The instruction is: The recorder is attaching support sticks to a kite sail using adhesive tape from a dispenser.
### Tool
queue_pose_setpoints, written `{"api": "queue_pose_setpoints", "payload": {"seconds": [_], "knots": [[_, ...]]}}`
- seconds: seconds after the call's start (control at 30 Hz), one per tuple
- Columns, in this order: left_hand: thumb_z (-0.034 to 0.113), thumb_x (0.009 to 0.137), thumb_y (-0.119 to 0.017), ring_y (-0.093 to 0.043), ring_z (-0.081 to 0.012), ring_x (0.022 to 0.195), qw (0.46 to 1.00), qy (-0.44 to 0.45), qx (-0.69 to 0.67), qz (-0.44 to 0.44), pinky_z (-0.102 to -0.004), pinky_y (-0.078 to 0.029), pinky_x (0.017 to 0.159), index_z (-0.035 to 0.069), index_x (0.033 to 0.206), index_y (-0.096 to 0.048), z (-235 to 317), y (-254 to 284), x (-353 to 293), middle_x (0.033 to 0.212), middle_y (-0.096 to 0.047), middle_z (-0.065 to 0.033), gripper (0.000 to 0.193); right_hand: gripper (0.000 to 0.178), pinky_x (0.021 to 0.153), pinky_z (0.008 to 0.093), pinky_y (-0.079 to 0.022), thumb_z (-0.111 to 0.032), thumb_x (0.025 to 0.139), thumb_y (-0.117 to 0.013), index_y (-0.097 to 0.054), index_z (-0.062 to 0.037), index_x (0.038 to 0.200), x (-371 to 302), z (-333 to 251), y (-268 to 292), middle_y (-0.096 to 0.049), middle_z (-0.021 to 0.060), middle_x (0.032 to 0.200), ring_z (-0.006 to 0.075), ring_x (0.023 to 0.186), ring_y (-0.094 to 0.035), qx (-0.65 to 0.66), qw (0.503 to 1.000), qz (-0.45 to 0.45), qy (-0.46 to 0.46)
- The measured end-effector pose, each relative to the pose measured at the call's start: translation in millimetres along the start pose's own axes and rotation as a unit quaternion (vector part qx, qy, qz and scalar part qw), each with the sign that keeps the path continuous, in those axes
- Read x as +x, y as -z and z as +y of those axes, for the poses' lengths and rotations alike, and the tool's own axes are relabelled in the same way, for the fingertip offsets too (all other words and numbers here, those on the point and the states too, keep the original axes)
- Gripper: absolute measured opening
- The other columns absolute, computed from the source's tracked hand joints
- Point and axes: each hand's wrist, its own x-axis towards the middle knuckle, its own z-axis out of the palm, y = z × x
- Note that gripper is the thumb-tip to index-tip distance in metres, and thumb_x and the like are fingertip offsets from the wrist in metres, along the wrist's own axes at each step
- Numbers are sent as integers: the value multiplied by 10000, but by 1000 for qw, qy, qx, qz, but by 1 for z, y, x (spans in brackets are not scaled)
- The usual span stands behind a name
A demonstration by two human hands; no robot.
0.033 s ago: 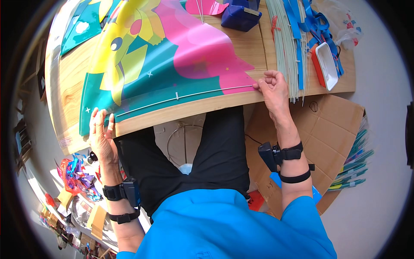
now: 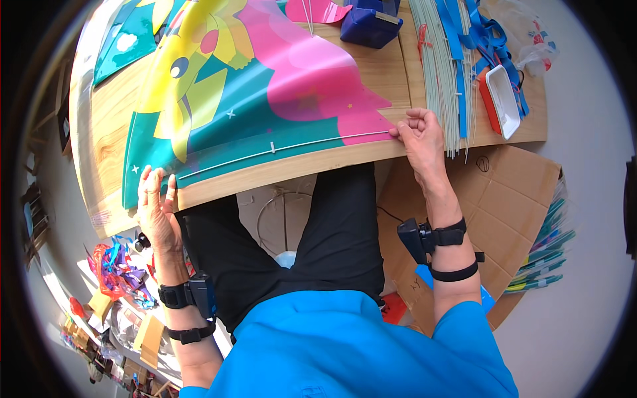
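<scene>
A glossy plastic sheet (image 2: 292,86), printed in teal, pink and yellow with a cartoon figure, lies on the wooden table at its near edge. Along the sheet's near edge runs a thin white rod (image 2: 232,161), with a small pale clip (image 2: 272,147) around its middle. My right hand (image 2: 423,142) pinches the rod's right end by the sheet's pink tip. At the sheet's near left corner, my left hand (image 2: 158,215) rests with fingers stretched out and somewhat apart, close to the rod's left end.
A bundle of pale thin rods (image 2: 434,73) and blue straps (image 2: 491,36) lie on the right of the table. Beside them is a red-and-white tray (image 2: 502,103). A dark blue tape dispenser (image 2: 371,25) stands farther back. Flattened cardboard (image 2: 491,212) lies below the table's right side.
</scene>
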Motion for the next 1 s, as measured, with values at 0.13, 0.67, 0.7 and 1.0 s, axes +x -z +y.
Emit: {"api": "queue_pose_setpoints", "payload": {"seconds": [0.13,0.67,0.7,1.0], "knots": [[167,931,-622,-573,-144,1090,1000,0,2,0,-356,-486,978,-3,1271,-512,-1,1,0,1264,-522,-49,395,292,719,255,-521,-7,862,-563,-471,72,1128,-1,-1,0,-607,118,906,158,781,-672,-1,1000,-4,-8],[147,930,-620,-571,-148,1089,1000,8,-11,11,-353,-497,973,-11,1214,-557,-3,3,1,1281,-504,-46,331,291,719,255,-525,-5,866,-557,-465,78,1129,0,0,-1,-606,114,897,163,776,-675,9,1000,-3,-6],[147,930,-620,-571,-148,1088,1000,9,-9,12,-352,-499,972,-11,1212,-559,-3,2,1,1283,-503,-46,329,290,719,255,-525,-5,866,-557,-465,78,1129,0,-1,-1,-606,113,895,163,775,-675,8,1000,-3,-7],[146,931,-618,-572,-148,1087,1000,12,-8,7,-357,-503,973,-10,1202,-567,-3,5,2,1296,-497,-47,318,290,719,252,-522,-8,868,-564,-468,68,1131,0,0,-2,-606,106,893,163,775,-674,2,1000,1,-2]]}}
